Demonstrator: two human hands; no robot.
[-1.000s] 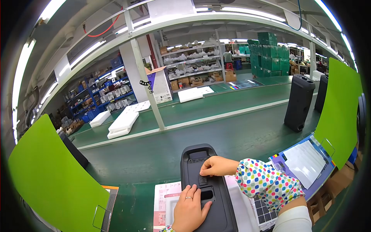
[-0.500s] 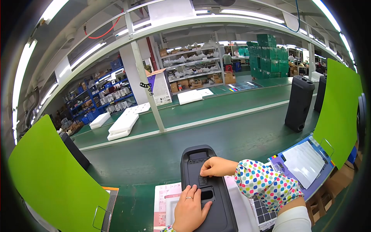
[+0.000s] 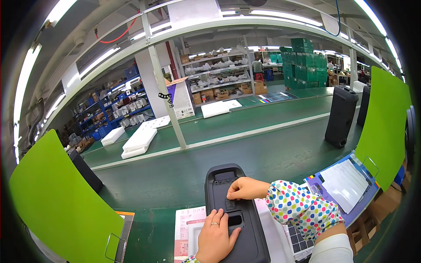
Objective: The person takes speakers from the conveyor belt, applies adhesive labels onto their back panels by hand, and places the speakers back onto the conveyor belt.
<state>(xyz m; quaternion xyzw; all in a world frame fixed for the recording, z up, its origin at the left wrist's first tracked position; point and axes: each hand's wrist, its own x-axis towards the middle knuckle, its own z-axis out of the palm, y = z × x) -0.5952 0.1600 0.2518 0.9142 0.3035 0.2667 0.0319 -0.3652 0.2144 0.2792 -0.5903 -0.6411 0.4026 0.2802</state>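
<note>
A black speaker-like case (image 3: 252, 232) lies on the bench in front of me, over pink-and-white printed sheets (image 3: 182, 232). My left hand (image 3: 215, 236), with a ring on one finger, rests spread on the case's lower left part, beside a dark rectangular recess (image 3: 235, 220). Above it, my right hand (image 3: 245, 189) has its fingers pinched together at the case's surface, just over a small dark printed label (image 3: 230, 204). Whatever the fingertips may hold is too small to make out. A colourful dotted sleeve covers my right forearm.
Green panels stand at left (image 3: 66, 197) and right (image 3: 383, 127). A black speaker (image 3: 341, 116) stands upright on the far right of the green belt (image 3: 272, 144). Papers (image 3: 346, 184) lie at the right. White foam pieces (image 3: 140, 142) and a box (image 3: 183, 103) sit beyond a metal post (image 3: 166, 96).
The upright speaker at the right has shifted slightly to the right along with the belt. Both my hands and the case look unchanged.
</note>
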